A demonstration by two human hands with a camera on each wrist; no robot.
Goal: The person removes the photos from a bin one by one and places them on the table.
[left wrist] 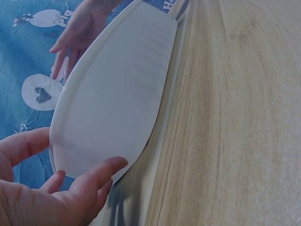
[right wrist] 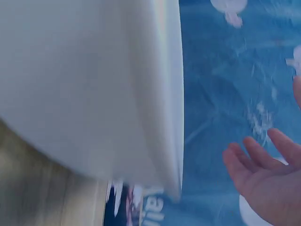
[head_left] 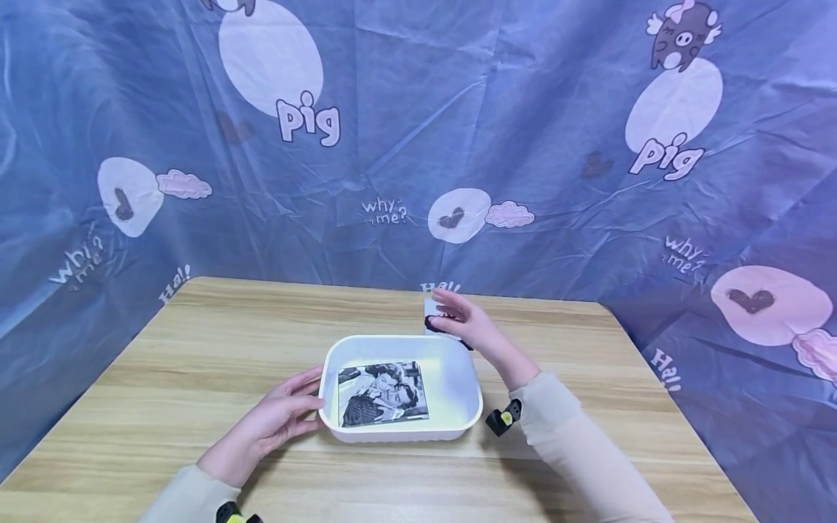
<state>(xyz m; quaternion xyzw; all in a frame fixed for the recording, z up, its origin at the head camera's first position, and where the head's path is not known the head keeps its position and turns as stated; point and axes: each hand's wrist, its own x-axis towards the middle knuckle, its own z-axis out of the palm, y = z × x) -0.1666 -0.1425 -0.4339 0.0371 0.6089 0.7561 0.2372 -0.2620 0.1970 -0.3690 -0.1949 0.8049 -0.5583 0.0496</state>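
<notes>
A white plastic basin [head_left: 402,436] stands on the wooden table. Flat on its floor lies a black-and-white picture card [head_left: 382,392] of two people close together. My left hand [head_left: 277,418] is at the basin's left end, its spread fingers and thumb touching the outer wall and rim, as the left wrist view shows. Over the basin's far right corner, my right hand [head_left: 471,327] has loosely bent fingers and holds nothing. Under it lies another picture card [head_left: 429,312], partly hidden by the hand and the basin. In the right wrist view the right hand [right wrist: 270,179] is apart from the basin wall [right wrist: 89,94].
The wooden tabletop [head_left: 196,363] extends around the basin. Behind and beside it hangs a blue cloth [head_left: 405,145] with printed pigs, hearts and words. A small black and yellow device [head_left: 503,418] is strapped at the right wrist.
</notes>
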